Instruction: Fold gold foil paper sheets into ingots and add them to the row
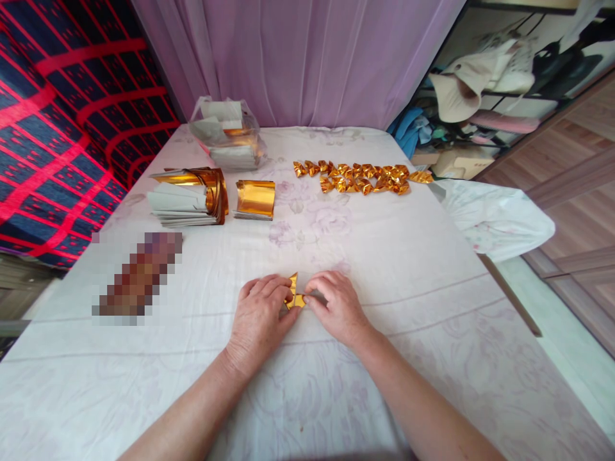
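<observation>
A small piece of folded gold foil paper (298, 300) lies on the white cloth between my two hands. My left hand (262, 307) is closed on its left side, with thumb and fingers pressing it against the table. At its right edge, the thumb and forefinger of my right hand (339, 304) pinch together on the paper's corner. A pointed flap of the foil stands up between the hands, and my left fingers hide part of the paper.
Behind my hands lie a small stack of gold sheets (256, 197), a larger fanned stack (189, 198) and a plastic bag of sheets (228, 137). Rows of folded gold pieces (365, 178) lie at the back right. A blurred-out object (141, 275) is at left.
</observation>
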{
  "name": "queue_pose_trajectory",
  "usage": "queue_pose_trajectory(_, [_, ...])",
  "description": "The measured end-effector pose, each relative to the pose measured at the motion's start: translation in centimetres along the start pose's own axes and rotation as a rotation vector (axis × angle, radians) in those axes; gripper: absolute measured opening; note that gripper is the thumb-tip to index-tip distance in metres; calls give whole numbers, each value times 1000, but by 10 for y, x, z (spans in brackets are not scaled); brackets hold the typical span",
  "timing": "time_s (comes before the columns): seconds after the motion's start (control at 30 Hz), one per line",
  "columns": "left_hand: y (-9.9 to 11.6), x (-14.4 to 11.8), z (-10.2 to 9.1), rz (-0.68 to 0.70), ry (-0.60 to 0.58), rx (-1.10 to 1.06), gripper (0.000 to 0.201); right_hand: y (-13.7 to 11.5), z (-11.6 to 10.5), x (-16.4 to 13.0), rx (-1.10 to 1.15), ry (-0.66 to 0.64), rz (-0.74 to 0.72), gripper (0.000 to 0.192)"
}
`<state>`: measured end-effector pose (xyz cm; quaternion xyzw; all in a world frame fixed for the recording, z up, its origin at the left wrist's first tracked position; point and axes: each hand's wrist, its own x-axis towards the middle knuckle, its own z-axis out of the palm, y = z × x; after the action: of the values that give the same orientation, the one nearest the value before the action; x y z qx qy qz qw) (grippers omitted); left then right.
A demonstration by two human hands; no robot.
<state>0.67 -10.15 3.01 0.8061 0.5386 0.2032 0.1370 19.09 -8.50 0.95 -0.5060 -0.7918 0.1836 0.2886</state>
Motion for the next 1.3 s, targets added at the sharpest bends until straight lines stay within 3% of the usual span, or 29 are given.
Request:
queue_pose_trajectory(0.53, [3,3,-2,-19,-31,3,11,7,0,1,25,-24,-62,15])
queue_pose_trajectory(0.77, [3,4,-6,-38,-68,-16,8,-2,0,-2,-74,-12,-57,4])
queue_pose_trajectory(0.9, [3,4,-7,-44,-78,-19,8,-7,2,-2,-135,4,-21,13])
queue_pose_trajectory(1.3, [3,3,-8,-46,-93,-33,15,3,3,-1,26,-5,-13,17])
